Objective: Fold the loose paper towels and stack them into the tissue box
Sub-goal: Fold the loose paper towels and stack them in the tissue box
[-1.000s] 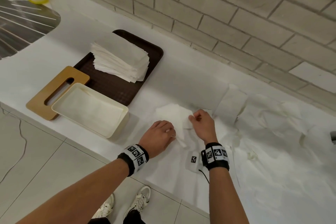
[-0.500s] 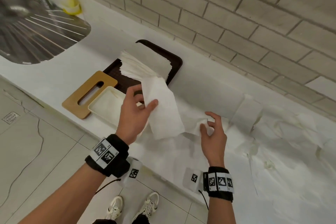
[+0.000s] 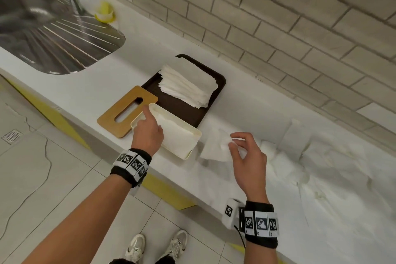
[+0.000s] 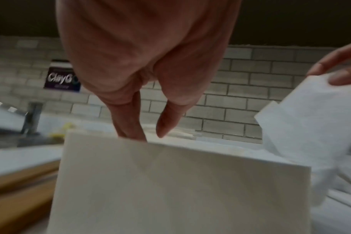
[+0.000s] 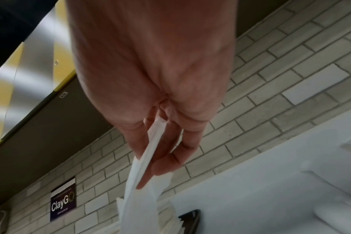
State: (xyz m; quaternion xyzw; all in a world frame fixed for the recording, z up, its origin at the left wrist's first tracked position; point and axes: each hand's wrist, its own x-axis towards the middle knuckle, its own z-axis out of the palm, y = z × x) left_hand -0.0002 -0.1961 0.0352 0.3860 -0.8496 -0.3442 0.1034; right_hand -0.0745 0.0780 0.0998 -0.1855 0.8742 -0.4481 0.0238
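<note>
- Since half a second ago, left hand [image 3: 147,133] has lowered its folded towel [image 3: 175,135] into the box [image 3: 194,148]; fingers straight, pressing it.
- Right hand [image 3: 246,156] pinches a loose towel [image 3: 216,146] just off the worktop [image 3: 267,188], at the box's 3 o'clock.
- Tray [image 3: 184,109] with a towel stack [image 3: 186,83] sits at the box's 12 o'clock.

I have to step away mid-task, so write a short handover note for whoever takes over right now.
Left hand: open, fingers pressing a folded towel into the tissue box.
Right hand: pinches the next loose towel above the counter.
Wooden lid is off, beside the box; a stack of towels sits on the brown tray.
Done: at least one towel boxed.
Left: fold the held towel, then the loose pile to the right.
</note>
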